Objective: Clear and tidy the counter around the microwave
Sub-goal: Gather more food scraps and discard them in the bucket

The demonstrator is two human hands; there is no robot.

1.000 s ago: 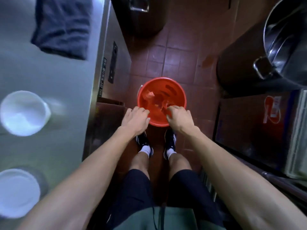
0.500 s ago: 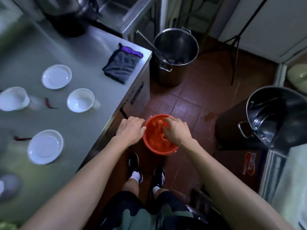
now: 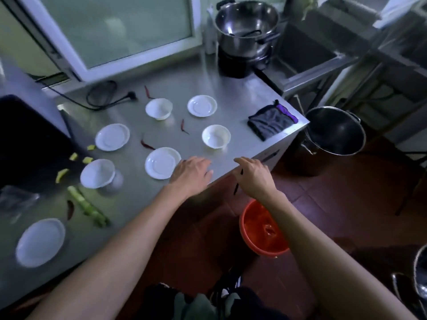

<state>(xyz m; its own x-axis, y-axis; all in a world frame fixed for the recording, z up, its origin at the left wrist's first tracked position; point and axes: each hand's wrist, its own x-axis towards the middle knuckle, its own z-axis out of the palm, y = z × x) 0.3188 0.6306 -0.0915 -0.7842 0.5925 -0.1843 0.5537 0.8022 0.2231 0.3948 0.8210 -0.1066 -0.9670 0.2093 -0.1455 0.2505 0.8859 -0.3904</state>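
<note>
Over the steel counter (image 3: 231, 95), my left hand (image 3: 191, 174) hovers palm down and empty, fingers relaxed, just right of a white plate (image 3: 163, 162). Above the counter's front edge is my right hand (image 3: 253, 175), loosely curled and holding nothing. Several white plates and bowls lie spread out, among them a bowl (image 3: 216, 136) and a plate (image 3: 202, 105). Red chillies (image 3: 183, 125) and green and yellow vegetable scraps (image 3: 87, 206) lie between the dishes. The black microwave (image 3: 27, 139) stands at the left. On the floor below my right arm sits a red bucket (image 3: 263, 229).
A folded grey cloth (image 3: 272, 121) lies at the counter's right corner. At the back a steel pot (image 3: 247, 28) sits on a black cooker, with a power cord (image 3: 104, 95) left of it. A large pot (image 3: 335, 132) stands on the floor, and a sink (image 3: 307, 54) is beyond.
Both hands have left the red bucket and risen to the counter's front edge. My view has lifted from the floor to the counter top.
</note>
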